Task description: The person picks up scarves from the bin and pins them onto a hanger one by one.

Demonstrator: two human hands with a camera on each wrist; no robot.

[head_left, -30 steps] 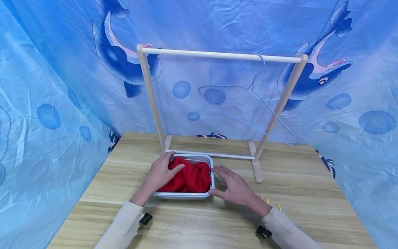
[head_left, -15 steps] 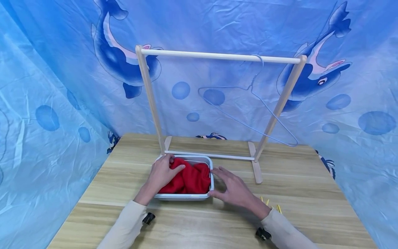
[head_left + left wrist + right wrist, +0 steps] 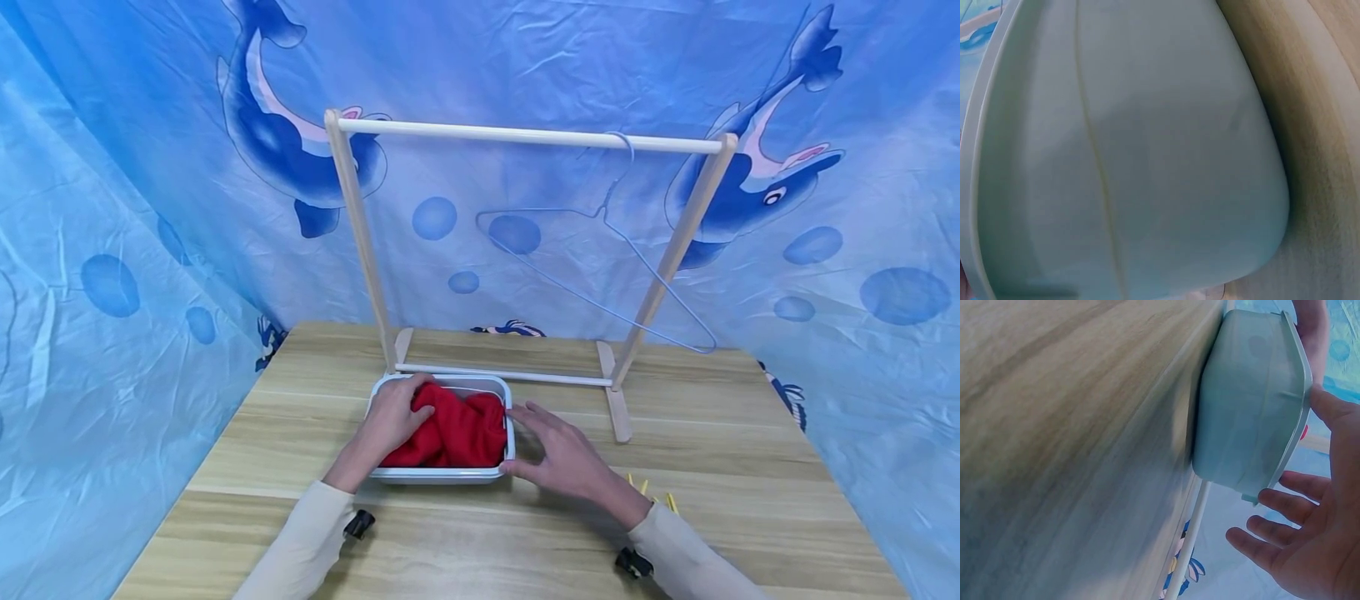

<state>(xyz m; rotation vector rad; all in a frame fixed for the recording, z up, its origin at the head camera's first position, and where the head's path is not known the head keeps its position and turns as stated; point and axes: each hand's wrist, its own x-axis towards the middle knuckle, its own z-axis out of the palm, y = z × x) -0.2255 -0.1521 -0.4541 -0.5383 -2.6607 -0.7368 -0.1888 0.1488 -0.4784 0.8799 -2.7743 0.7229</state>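
A pale blue-grey plastic basin [image 3: 504, 425] sits on the table with a bunched red cloth [image 3: 468, 429] inside. My left hand [image 3: 392, 421] reaches over the basin's left rim, its thumb and fingers apart at the cloth's left part. In the left wrist view the basin's outer wall [image 3: 1166, 156] fills most of the picture and the hand is out of sight. My right hand [image 3: 562, 450] is at the right rim, thumb near the front corner and fingers farther back. In the right wrist view its fingers [image 3: 1288, 506] are spread and fairly straight, right at the rim.
Behind the basin stands a wooden clothes rack [image 3: 525, 134], its lower bar close to the basin's back. A thin wire hanger [image 3: 600, 213] hangs on its top bar. Small yellow items [image 3: 671, 502] lie partly hidden behind the right forearm. A blue dolphin-print curtain [image 3: 450, 50] surrounds the table [image 3: 735, 467].
My left hand has shifted from over the basin's back left rim down onto the cloth, its thumb and fingers closer together. My right hand has stayed at the right rim.
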